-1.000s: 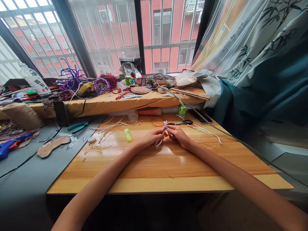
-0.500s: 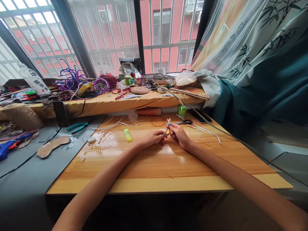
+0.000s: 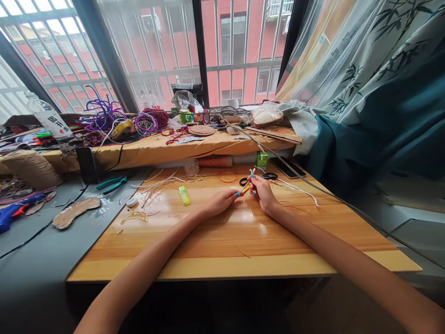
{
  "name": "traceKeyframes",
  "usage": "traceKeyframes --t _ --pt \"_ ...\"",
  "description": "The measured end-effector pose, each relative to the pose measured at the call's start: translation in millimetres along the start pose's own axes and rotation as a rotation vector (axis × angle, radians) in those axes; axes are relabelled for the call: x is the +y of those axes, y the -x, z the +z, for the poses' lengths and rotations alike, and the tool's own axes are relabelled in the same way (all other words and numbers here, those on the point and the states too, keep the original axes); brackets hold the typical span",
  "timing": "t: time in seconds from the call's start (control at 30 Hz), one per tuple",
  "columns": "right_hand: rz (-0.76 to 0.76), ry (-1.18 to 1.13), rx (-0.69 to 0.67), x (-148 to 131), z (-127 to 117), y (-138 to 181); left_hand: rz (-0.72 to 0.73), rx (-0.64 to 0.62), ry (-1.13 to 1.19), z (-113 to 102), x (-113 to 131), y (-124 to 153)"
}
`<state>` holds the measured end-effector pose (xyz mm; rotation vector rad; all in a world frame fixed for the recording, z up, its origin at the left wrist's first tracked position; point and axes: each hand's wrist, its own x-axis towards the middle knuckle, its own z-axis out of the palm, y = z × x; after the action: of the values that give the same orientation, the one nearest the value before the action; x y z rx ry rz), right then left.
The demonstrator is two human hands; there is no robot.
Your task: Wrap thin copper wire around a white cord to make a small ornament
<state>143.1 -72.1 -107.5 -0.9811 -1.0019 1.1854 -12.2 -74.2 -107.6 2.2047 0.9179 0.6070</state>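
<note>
Over the wooden board, my left hand point(image 3: 222, 202) is closed, its fingertips pinching the lower end of a thin white cord point(image 3: 252, 172). My right hand point(image 3: 261, 192) is pinched on the same cord further up, and pale loose ends stick out above its fingertips. The cord runs at a slant between the two hands. A small orange-yellow thing point(image 3: 245, 189) shows in the gap between them; whether it is held or lies on the board I cannot tell. Just behind my hands lies a pair of scissors point(image 3: 269, 176) with dark handles, partly hidden by my right hand.
A yellow-green lighter point(image 3: 184, 195) lies left of my hands, with white cords point(image 3: 167, 180) behind it. Coiled orange wire point(image 3: 227, 176), a phone point(image 3: 288, 167) and a green box point(image 3: 262, 160) sit at the back. Teal pliers point(image 3: 111, 184) rest on the grey mat.
My right hand has moved a little right and up, away from my left hand. The gap between them is wider, showing a scissor handle and more of the orange-yellow thing.
</note>
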Motion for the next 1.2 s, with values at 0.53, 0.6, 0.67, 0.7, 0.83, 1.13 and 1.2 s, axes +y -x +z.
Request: traceKeyframes --t 0.53,0.6,0.67,0.7,0.83,1.13,1.2 --pt "0.012 -0.060 0.056 2.3 -3.4 -2.2 0.057 -0.042 -0.198 -2.6 9.2 6.3" --pt "0.008 -0.060 0.062 3.0 -2.7 -2.2 0.052 -0.043 -0.217 -2.7 7.9 6.3" --pt "0.006 -0.061 0.067 3.4 -1.9 -2.1 0.043 -0.044 -0.240 -3.0 7.4 6.4" --pt "0.005 -0.063 0.069 3.4 -1.6 -2.0 0.040 -0.044 -0.251 -3.2 7.4 6.4" --pt "0.001 -0.070 0.073 2.6 -0.9 -1.5 0.035 -0.048 -0.260 -3.8 7.8 6.4" --pt "-0.032 -0.097 0.104 3.1 -0.4 -0.5 0.016 -0.063 -0.264 -4.3 9.2 6.1" --pt "-0.036 -0.102 0.104 3.5 -0.2 -0.5 0.016 -0.059 -0.260 -4.1 10.6 6.9"
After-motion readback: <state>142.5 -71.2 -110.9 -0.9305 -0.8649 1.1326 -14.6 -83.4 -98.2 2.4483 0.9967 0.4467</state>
